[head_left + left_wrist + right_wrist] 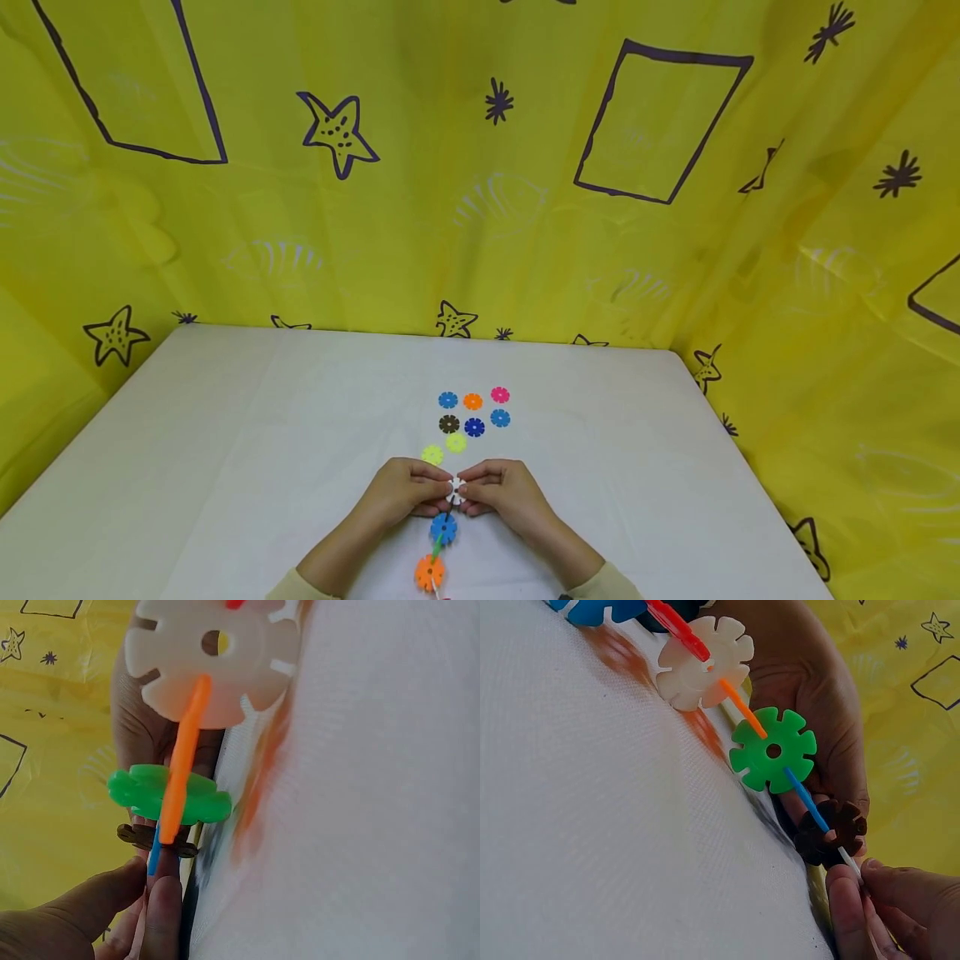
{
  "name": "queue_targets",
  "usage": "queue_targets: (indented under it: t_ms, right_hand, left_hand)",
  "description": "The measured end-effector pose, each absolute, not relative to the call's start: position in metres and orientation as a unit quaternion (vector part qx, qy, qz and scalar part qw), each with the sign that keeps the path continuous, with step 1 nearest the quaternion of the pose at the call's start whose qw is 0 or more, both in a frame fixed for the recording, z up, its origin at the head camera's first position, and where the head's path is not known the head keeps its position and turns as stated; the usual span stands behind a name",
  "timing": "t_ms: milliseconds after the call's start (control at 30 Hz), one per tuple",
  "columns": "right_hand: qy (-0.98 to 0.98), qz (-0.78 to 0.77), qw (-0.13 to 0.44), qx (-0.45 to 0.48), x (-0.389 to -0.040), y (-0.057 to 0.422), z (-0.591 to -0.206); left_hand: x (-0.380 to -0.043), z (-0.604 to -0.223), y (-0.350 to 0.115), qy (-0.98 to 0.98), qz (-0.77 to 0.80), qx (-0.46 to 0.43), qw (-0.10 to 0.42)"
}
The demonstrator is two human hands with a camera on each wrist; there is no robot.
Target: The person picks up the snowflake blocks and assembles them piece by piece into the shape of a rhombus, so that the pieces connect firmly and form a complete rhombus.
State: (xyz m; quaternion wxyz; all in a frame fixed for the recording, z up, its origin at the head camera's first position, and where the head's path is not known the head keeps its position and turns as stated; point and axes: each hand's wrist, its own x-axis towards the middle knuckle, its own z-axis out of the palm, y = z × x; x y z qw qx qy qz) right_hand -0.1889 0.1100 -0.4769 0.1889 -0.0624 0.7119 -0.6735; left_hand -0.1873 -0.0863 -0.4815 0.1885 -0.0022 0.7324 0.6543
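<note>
Both hands meet at a white notched plastic disc (456, 492) in the head view. The left hand (405, 493) pinches its left edge and the right hand (501, 493) its right edge. A chain of slotted-together discs runs from it toward the body: a brown disc (847, 821), a blue disc (443, 528), a green disc (773, 750) and an orange disc (430, 573). Further along, another white disc (172, 660) and a red disc (676, 628) are joined. In the right wrist view the pinched white disc (850, 864) appears edge-on, slotted against the brown one.
Beyond the hands, several loose discs lie flat on the white table (300, 433): yellow discs (455, 442), a brown one (449, 424), blue ones (500, 418), an orange one (472, 402) and a pink one (500, 395). A yellow patterned curtain (420, 233) encloses the table's back and sides.
</note>
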Motion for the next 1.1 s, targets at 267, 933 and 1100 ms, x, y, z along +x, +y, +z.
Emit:
queue_targets:
  t_ms: [267, 933, 1100]
  right_hand:
    - [0.702, -0.682, 0.197, -0.064, -0.1893, 0.1131, -0.4760]
    - [0.695, -0.686, 0.206, -0.065, -0.1914, 0.1147, -0.4756]
    - [0.696, -0.685, 0.206, -0.062, -0.1914, 0.1149, -0.4757]
  left_hand:
    - [-0.1870, -0.4790, -0.0859, 0.734, 0.652, -0.005, 0.191]
    - [-0.1861, -0.4790, -0.0858, 0.739, 0.648, -0.005, 0.187]
    - [-0.1859, -0.4785, -0.0856, 0.740, 0.645, -0.005, 0.189]
